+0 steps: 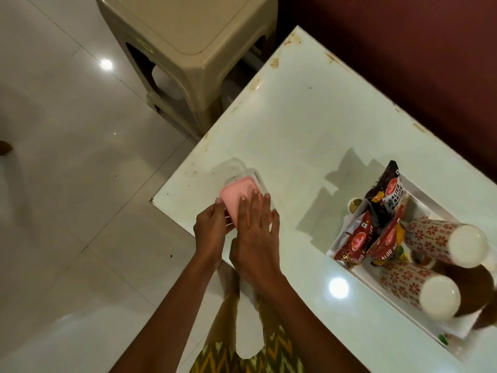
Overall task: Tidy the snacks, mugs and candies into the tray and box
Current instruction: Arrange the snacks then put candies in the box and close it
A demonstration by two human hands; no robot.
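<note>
Box (243, 197) near bench (295, 125) corner, far from tray (419, 192). Right hand (255, 238) flat, fingers spread, pressing pink lid (236, 195) shut. Left hand (211, 227) pinches box side, steadies it. Snacks (357, 238), mugs (443, 239) sit in tray.

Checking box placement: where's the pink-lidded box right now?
Head view: the pink-lidded clear plastic box sits near the white table's left front corner, under both hands, left hand and right hand, well left of the white tray.

A beige plastic stool (188, 47) stands on glossy white floor tiles (67, 184) at eleven o'clock; dark red wall (403, 49) at one.
</note>
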